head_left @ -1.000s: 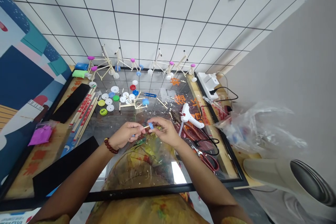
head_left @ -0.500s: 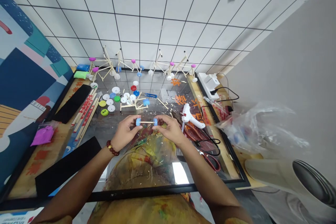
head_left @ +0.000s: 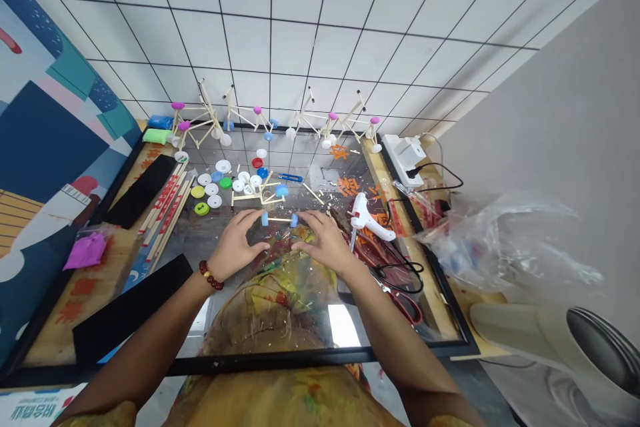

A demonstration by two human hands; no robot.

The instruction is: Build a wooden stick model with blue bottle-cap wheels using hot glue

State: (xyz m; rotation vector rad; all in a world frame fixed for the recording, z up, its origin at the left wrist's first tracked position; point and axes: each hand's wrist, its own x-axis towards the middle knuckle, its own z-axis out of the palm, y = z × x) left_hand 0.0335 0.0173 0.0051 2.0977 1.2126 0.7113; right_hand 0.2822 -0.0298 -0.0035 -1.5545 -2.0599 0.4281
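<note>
A thin wooden stick with a blue bottle-cap wheel on each end, forming an axle [head_left: 279,219], lies on the glass tabletop [head_left: 300,340] in front of my hands. My left hand [head_left: 235,241] is open, its fingertips at the left cap [head_left: 265,219]. My right hand [head_left: 323,241] is open too, its fingertips near the right cap [head_left: 295,219]. Neither hand clearly grips the stick. A white hot-glue gun [head_left: 367,217] stands just right of my right hand. Beyond the axle is a small stick frame [head_left: 257,195].
Several loose bottle caps [head_left: 215,187] lie to the left of the stick frame. Finished stick models [head_left: 200,121] stand along the back. Red-handled scissors [head_left: 403,300] and black cords lie at right. Wooden sticks [head_left: 165,210], black strips [head_left: 133,307] and a plastic bag [head_left: 510,240] flank the work area.
My hands have parted and lowered from the axle, which they held up between them. The axle now lies farther forward, beyond my fingers, and its stick no longer sits in my fingers.
</note>
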